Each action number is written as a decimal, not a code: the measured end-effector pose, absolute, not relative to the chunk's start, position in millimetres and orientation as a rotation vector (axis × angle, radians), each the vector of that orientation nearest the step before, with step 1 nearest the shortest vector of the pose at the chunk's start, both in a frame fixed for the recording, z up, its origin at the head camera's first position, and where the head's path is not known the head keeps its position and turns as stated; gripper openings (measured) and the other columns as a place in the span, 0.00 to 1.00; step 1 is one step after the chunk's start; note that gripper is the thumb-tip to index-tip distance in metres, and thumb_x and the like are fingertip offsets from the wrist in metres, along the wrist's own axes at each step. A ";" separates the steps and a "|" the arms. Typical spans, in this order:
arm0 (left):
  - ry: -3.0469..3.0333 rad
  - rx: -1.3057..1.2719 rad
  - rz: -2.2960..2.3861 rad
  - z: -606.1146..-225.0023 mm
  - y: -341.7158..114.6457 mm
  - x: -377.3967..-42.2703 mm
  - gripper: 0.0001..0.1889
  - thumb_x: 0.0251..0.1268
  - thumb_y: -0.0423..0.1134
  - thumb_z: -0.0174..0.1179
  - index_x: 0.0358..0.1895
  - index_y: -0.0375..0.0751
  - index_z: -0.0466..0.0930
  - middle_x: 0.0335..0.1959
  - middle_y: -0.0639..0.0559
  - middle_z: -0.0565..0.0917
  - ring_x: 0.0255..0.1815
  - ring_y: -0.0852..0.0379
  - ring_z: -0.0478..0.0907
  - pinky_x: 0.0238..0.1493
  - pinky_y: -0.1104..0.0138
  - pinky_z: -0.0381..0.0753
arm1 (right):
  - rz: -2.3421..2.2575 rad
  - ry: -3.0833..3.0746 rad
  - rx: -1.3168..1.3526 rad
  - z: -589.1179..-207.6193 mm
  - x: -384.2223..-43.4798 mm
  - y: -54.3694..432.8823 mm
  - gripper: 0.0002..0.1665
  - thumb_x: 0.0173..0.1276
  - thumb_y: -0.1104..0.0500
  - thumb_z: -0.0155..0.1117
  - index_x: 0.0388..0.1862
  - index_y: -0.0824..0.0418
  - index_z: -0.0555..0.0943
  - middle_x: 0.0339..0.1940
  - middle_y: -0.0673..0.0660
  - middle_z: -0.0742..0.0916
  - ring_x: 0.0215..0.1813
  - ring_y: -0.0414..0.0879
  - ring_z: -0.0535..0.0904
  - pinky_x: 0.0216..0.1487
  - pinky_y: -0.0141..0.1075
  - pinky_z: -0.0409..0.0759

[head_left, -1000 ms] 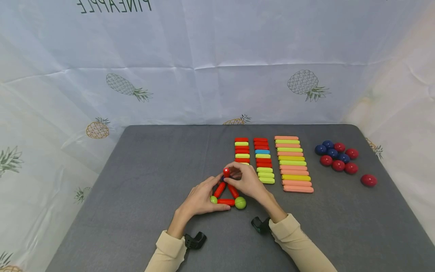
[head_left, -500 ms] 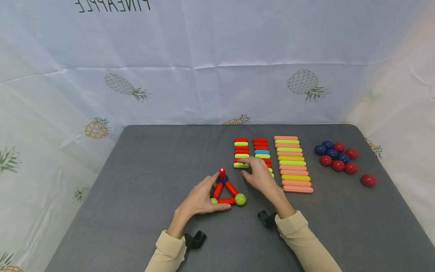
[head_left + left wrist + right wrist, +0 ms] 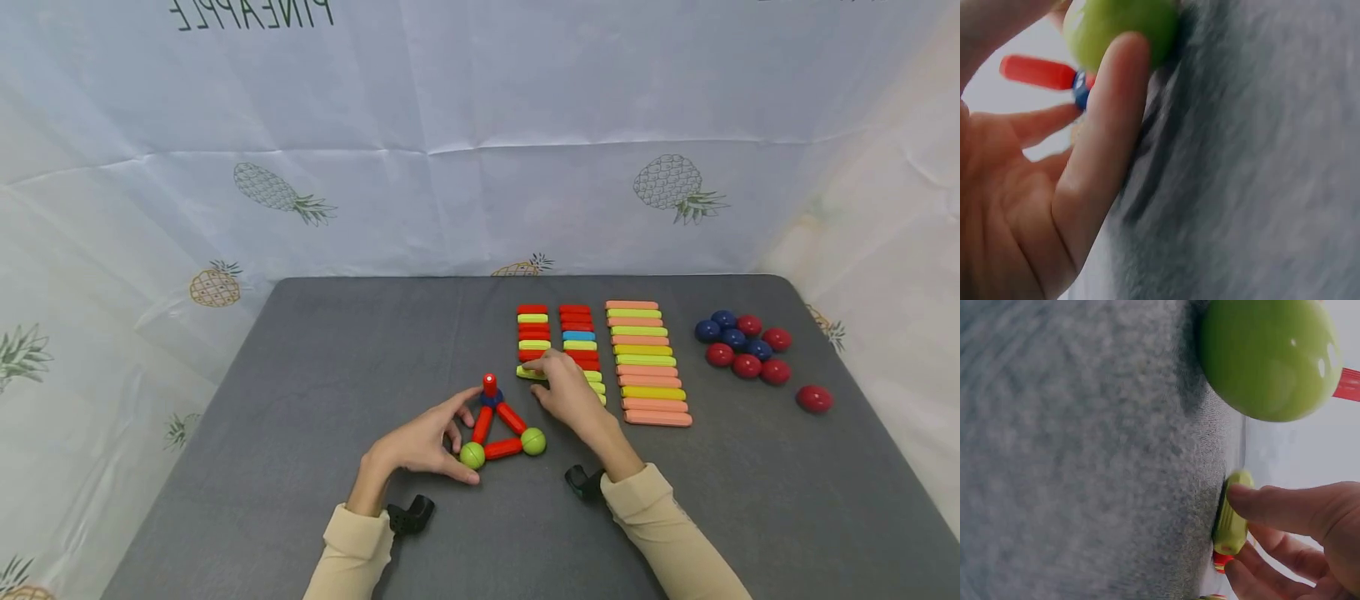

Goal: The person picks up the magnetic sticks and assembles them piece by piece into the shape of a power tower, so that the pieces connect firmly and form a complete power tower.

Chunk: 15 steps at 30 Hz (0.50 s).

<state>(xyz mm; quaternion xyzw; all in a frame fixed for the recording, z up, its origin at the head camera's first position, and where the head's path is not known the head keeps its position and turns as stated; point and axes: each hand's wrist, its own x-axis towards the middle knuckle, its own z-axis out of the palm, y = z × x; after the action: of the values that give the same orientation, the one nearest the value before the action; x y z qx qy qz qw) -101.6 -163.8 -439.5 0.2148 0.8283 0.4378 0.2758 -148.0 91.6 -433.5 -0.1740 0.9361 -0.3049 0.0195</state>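
Observation:
A triangle of red rods [image 3: 504, 449] lies on the table, with a green ball [image 3: 472, 455] at the front left corner, another green ball [image 3: 533, 441] at the front right and a blue ball [image 3: 491, 398] at the back. From the blue ball a further red rod [image 3: 490, 384] stands up. Spread around the triangle's left side is my left hand [image 3: 423, 439], its thumb beside the front left green ball. My right hand [image 3: 573, 396] pinches a short yellow-green rod [image 3: 1232, 519] between thumb and fingers, at the front of the left column of rods; the rod lies slightly askew.
Two columns of short red, yellow-green and blue rods [image 3: 576, 317] lie behind my right hand. Right of them is a column of longer salmon, yellow and green rods [image 3: 652, 381]. Several blue balls [image 3: 707, 331] and red balls [image 3: 814, 398] sit at the table's right.
My right hand has left the upright red rod, moved right to the short rods and taken hold of a yellow-green one. My left hand has drawn back slightly left, baring the front left green ball.

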 end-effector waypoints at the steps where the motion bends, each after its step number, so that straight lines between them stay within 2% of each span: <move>1: 2.203 0.578 1.184 -439.1 -165.4 -101.8 0.57 0.50 0.41 0.81 0.80 0.45 0.51 0.54 0.47 0.73 0.35 0.60 0.78 0.37 0.70 0.79 | -0.956 2.906 -0.537 -434.0 -148.0 91.2 0.19 0.62 0.71 0.72 0.53 0.67 0.87 0.40 0.60 0.85 0.42 0.50 0.80 0.46 0.43 0.84; 3: 2.190 0.606 1.188 -438.4 -166.7 -101.8 0.54 0.50 0.40 0.81 0.78 0.43 0.54 0.55 0.44 0.73 0.35 0.59 0.78 0.36 0.70 0.79 | -0.973 2.910 -0.532 -434.7 -148.1 91.0 0.18 0.62 0.73 0.71 0.52 0.67 0.88 0.38 0.60 0.85 0.40 0.48 0.78 0.43 0.42 0.84; 5: 2.227 0.646 1.163 -438.3 -166.3 -101.4 0.53 0.50 0.41 0.81 0.77 0.43 0.55 0.60 0.44 0.71 0.35 0.59 0.77 0.38 0.70 0.79 | -0.993 2.908 -0.525 -434.9 -148.2 91.1 0.18 0.62 0.75 0.70 0.52 0.66 0.88 0.40 0.61 0.85 0.40 0.49 0.78 0.43 0.42 0.84; 8: 2.270 0.722 1.118 -438.9 -163.7 -103.7 0.59 0.49 0.44 0.82 0.81 0.45 0.50 0.73 0.45 0.64 0.35 0.61 0.76 0.41 0.71 0.77 | -0.993 2.882 -0.508 -433.8 -148.1 91.8 0.21 0.62 0.75 0.69 0.54 0.66 0.87 0.45 0.62 0.87 0.43 0.51 0.81 0.47 0.45 0.85; 10: 2.271 0.772 1.098 -440.0 -162.4 -106.9 0.63 0.48 0.45 0.82 0.83 0.45 0.45 0.77 0.46 0.60 0.35 0.62 0.76 0.41 0.72 0.76 | -0.988 2.854 -0.487 -433.1 -148.2 92.5 0.23 0.62 0.76 0.67 0.56 0.65 0.86 0.50 0.63 0.88 0.47 0.53 0.83 0.50 0.47 0.86; 12: 2.237 0.804 1.093 -441.0 -161.9 -110.4 0.64 0.49 0.44 0.82 0.84 0.43 0.43 0.71 0.41 0.69 0.33 0.63 0.75 0.36 0.73 0.74 | -0.986 2.818 -0.462 -432.3 -148.2 93.5 0.24 0.63 0.76 0.66 0.59 0.66 0.85 0.54 0.63 0.89 0.49 0.54 0.84 0.52 0.48 0.86; 13: 2.227 0.809 1.087 -441.5 -162.0 -111.6 0.63 0.49 0.44 0.82 0.83 0.42 0.44 0.65 0.40 0.74 0.33 0.64 0.75 0.34 0.74 0.72 | -0.985 2.802 -0.450 -432.5 -148.4 93.9 0.25 0.63 0.75 0.65 0.59 0.66 0.84 0.55 0.63 0.89 0.51 0.55 0.84 0.53 0.48 0.86; 15: 2.214 0.823 1.084 -441.8 -161.4 -113.4 0.63 0.48 0.44 0.82 0.83 0.41 0.45 0.58 0.41 0.76 0.31 0.64 0.75 0.32 0.74 0.71 | -0.989 2.785 -0.441 -432.6 -148.4 94.3 0.25 0.63 0.75 0.64 0.60 0.66 0.84 0.57 0.64 0.89 0.53 0.55 0.84 0.55 0.49 0.86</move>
<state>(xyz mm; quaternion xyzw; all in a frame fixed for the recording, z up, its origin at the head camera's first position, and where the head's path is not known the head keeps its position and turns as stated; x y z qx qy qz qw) -113.4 -161.4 -441.8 0.3050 0.8207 0.4019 0.2681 -148.4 94.3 -432.6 -0.1472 0.9293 -0.3301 0.0764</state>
